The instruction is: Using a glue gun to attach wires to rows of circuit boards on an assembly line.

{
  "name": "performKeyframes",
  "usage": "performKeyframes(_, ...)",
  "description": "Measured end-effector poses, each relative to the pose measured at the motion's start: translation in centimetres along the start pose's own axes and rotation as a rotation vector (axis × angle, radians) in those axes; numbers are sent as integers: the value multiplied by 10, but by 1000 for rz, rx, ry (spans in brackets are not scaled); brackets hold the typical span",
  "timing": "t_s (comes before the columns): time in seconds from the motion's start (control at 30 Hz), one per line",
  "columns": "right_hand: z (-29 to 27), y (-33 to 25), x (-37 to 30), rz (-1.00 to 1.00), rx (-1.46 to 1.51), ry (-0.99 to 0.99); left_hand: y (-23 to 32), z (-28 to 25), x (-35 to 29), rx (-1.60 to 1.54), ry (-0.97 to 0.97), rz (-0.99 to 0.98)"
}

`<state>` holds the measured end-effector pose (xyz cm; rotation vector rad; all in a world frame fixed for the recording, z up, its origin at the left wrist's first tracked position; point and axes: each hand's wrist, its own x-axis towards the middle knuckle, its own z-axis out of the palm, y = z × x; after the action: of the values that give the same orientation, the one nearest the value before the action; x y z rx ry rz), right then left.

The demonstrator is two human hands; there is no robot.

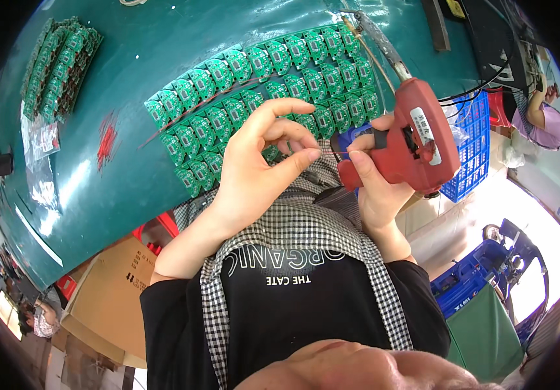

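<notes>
My right hand [382, 192] is wrapped round the handle of a red soldering gun [423, 130], whose long metal tip points up and away over the table. A blue part, perhaps a spool, shows beside its grip, partly hidden by my fingers. My left hand [247, 162] is raised over the near rows of boards, thumb and fingertips pinched together; anything between them is too small to make out. Beyond both hands lie rows of green circuit boards [221, 71] in joined panels. A thin dark red wire or strip lies across them at the left.
Stacked circuit boards [59, 65] stand at the far left of the green table [143, 182]. A bunch of red wires [106, 140] lies nearer. A blue crate [472, 156] stands at right, a cardboard box [107, 292] at lower left. Other people are at both sides.
</notes>
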<state>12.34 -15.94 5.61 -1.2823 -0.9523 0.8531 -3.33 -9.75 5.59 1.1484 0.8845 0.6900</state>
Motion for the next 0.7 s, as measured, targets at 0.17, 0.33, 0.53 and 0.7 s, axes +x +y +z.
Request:
performKeyframes(0.17,1,-1,2,-24,-10,38,1,-4,-4,-197,24,-95)
performKeyframes(0.33,1,-2,1,-26,-16,31,4,-2,-5,-229,-19,-122)
performKeyframes(0.53,4,-3,-3,130,-11,83,1,-4,-4,-210,1,-65)
performKeyframes(0.7,1,1,-2,24,-57,73,-2,-5,-1,-337,60,-76)
